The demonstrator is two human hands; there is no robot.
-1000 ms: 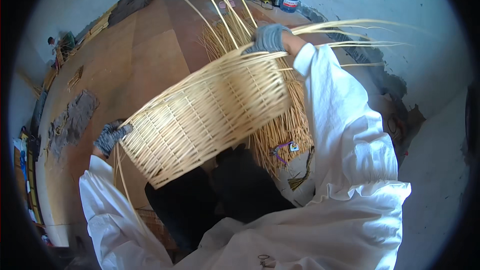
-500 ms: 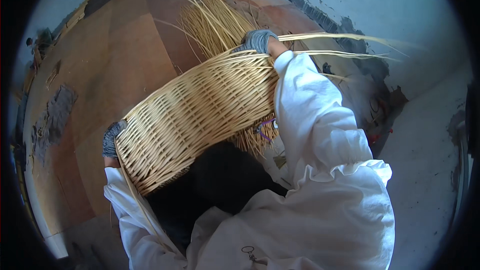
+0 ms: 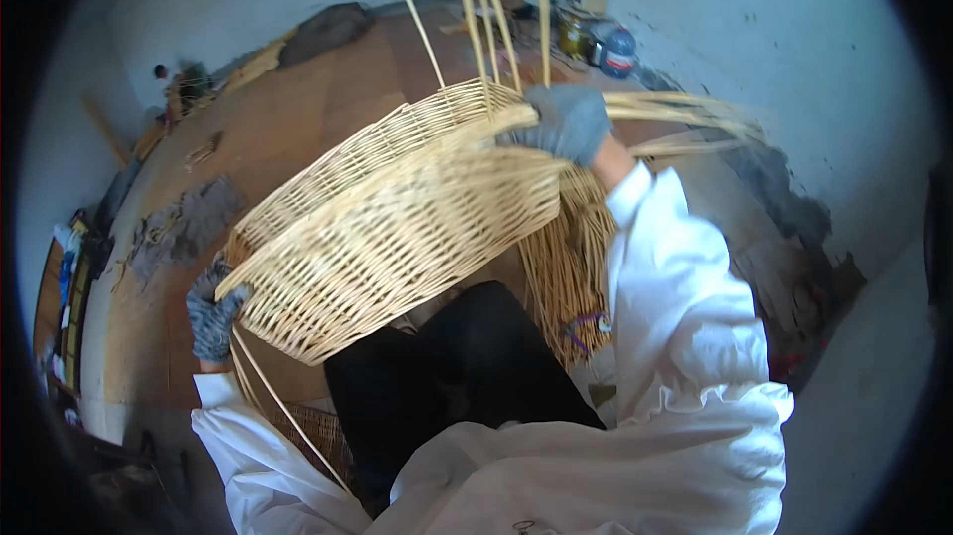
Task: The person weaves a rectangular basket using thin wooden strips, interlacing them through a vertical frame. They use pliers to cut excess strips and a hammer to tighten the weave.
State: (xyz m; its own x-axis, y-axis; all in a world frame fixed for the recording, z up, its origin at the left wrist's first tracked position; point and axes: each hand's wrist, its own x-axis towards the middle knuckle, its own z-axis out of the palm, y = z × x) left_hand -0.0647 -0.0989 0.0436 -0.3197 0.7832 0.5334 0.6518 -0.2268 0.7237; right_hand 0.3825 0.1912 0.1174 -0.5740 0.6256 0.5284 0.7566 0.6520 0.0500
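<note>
A pale woven wicker basket (image 3: pixel 397 247) is held tilted above my lap, its near wall facing me and the far wall showing behind the rim. My left hand (image 3: pixel 211 315), in a grey striped glove, grips the left end of the rim. On the right end of the rim, my gloved right hand (image 3: pixel 568 123) is closed and slightly blurred. Long unwoven wicker rods (image 3: pixel 476 19) stand up from the far side, and more loose rods (image 3: pixel 685 110) reach out to the right past my right hand. Thin strands hang down beside my left forearm.
A bundle of wicker rods (image 3: pixel 566 262) lies on the floor beside my dark-trousered legs (image 3: pixel 447 356), with a purple-handled tool (image 3: pixel 586 322) on it. Another darker woven piece (image 3: pixel 316 428) is low by my left arm. A water jug (image 3: pixel 617 52) stands near the far wall.
The basket has turned and tilted, so its far wall now shows and rods point upward. My right hand has moved right and slightly down. The view has shifted, showing more of the far walls.
</note>
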